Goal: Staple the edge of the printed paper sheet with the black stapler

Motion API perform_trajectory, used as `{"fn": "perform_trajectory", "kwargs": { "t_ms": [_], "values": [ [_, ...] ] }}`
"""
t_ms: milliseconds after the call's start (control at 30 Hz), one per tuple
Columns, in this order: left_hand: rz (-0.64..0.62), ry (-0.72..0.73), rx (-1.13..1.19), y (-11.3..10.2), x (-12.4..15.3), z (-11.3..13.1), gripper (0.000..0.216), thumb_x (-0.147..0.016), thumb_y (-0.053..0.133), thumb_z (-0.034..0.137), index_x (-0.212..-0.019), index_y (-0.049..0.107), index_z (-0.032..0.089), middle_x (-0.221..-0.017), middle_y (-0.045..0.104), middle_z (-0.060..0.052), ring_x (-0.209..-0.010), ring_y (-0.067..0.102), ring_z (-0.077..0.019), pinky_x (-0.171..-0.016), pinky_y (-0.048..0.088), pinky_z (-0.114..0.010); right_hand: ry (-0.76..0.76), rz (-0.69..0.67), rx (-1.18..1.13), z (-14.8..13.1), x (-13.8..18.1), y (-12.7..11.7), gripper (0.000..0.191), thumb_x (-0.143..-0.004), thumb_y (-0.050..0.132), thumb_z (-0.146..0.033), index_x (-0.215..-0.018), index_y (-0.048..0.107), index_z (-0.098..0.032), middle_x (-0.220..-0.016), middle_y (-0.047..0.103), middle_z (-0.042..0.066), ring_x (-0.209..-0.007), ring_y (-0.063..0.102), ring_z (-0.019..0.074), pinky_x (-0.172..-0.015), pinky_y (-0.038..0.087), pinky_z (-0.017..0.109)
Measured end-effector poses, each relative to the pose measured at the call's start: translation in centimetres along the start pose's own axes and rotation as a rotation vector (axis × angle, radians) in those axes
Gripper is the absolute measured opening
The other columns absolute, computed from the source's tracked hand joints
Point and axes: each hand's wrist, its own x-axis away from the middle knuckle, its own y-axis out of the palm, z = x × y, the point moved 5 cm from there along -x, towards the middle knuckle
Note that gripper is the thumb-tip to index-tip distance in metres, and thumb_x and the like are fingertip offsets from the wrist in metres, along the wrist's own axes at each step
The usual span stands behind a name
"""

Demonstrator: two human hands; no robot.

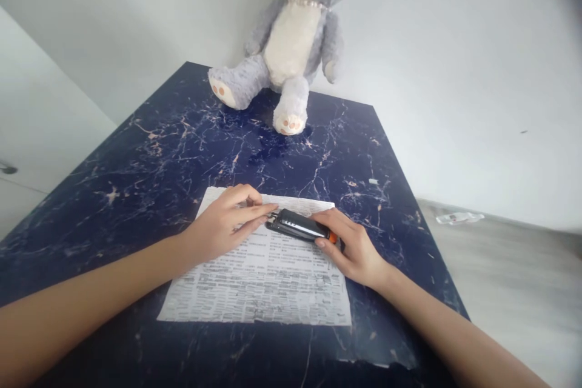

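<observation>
A black, glossy, rounded device with an orange part [300, 225] at its right end lies above a printed sheet of paper [254, 297]. I cannot make out its exact kind. My right hand [348, 245] grips the orange end, thumb below and fingers on top. At the other end, my left hand [231, 218] has its thumb and forefinger closed on a small metal piece [271, 216] that sticks out of the device. The fingertips partly hide that piece. Dense rows of print and dark pen-like marks cover the sheet.
The dark blue marbled table [182, 151] carries a grey and cream plush toy [291, 42], seated at its far edge against the wall. A small pale scrap [373, 181] lies to the right. On the floor is a clear plastic wrapper [459, 218].
</observation>
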Motion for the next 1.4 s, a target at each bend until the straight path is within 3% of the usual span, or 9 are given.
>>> {"fn": "perform_trajectory", "kwargs": {
  "t_ms": [200, 367, 600, 1033, 1167, 1300, 1400],
  "values": [
    [-0.059, -0.038, -0.002, 0.4, 0.0, -0.3, 0.025, -0.102, 0.064, 0.014, -0.12, 0.078, 0.024, -0.108, 0.075, -0.007, -0.097, 0.068, -0.021, -0.086, 0.053, -0.04, -0.006, 0.009, 0.02, 0.1, 0.1, 0.0, 0.028, -0.108, 0.058, -0.033, -0.133, 0.063, -0.021, -0.114, 0.072, 0.011, -0.103, 0.067, 0.0257, -0.092, 0.059, 0.045],
    [-0.074, -0.094, 0.04, 0.2, -0.4, -0.5, 0.023, -0.101, 0.065, 0.015, -0.12, 0.076, 0.024, -0.11, 0.08, -0.005, -0.1, 0.071, -0.0217, -0.091, 0.053, -0.041, -0.01, 0.007, 0.027, 0.2, 0.2, 0.0, 0.028, -0.108, 0.059, -0.032, -0.134, 0.063, -0.021, -0.115, 0.072, 0.011, -0.103, 0.067, 0.0253, -0.092, 0.059, 0.043],
    [-0.088, -0.112, 0.068, 0.1, -0.6, -0.7, 0.006, -0.1, 0.074, 0.019, -0.097, 0.077, 0.023, -0.102, 0.082, -0.001, -0.094, 0.071, -0.019, -0.086, 0.05, -0.037, -0.013, 0.007, 0.027, 0.1, 0.2, 0.1, 0.028, -0.108, 0.058, -0.032, -0.134, 0.063, -0.021, -0.115, 0.073, 0.013, -0.103, 0.068, 0.0266, -0.09, 0.06, 0.045],
    [-0.076, -0.121, 0.036, 0.3, -0.3, -0.9, 0.007, -0.1, 0.073, 0.021, -0.098, 0.08, 0.024, -0.105, 0.083, -0.003, -0.095, 0.075, -0.0209, -0.088, 0.054, -0.041, -0.002, -0.007, 0.014, 0.2, 0.1, 0.1, 0.028, -0.108, 0.059, -0.033, -0.134, 0.063, -0.022, -0.116, 0.072, 0.011, -0.105, 0.068, 0.0267, -0.092, 0.059, 0.045],
    [-0.058, -0.117, 0.086, -0.4, -0.1, -0.6, 0.014, -0.096, 0.068, 0.013, -0.1, 0.076, 0.023, -0.102, 0.083, -0.004, -0.094, 0.076, -0.0213, -0.088, 0.058, -0.041, -0.007, 0.015, 0.019, 0.0, 0.1, -0.2, 0.027, -0.11, 0.055, -0.031, -0.135, 0.061, -0.022, -0.113, 0.072, 0.011, -0.102, 0.067, 0.0266, -0.09, 0.059, 0.044],
    [-0.153, -0.032, 0.168, -0.6, 0.1, 0.1, 0.034, -0.089, 0.062, 0.007, -0.114, 0.075, 0.025, -0.109, 0.083, -0.006, -0.099, 0.079, -0.023, -0.096, 0.062, -0.044, 0.02, 0.031, 0.01, 0.1, 0.1, -0.2, 0.024, -0.112, 0.048, -0.03, -0.131, 0.061, -0.022, -0.108, 0.07, 0.01, -0.096, 0.066, 0.025, -0.086, 0.059, 0.042],
    [-0.256, -0.001, 0.178, -0.2, 0.6, 0.1, 0.037, -0.094, 0.062, 0.008, -0.125, 0.073, 0.026, -0.117, 0.082, -0.006, -0.107, 0.079, -0.0225, -0.109, 0.06, -0.048, 0.035, 0.052, 0.006, 0.3, 0.1, -0.4, 0.024, -0.113, 0.045, -0.03, -0.129, 0.061, -0.022, -0.108, 0.069, 0.01, -0.096, 0.067, 0.0243, -0.086, 0.059, 0.041]
  ]
}}
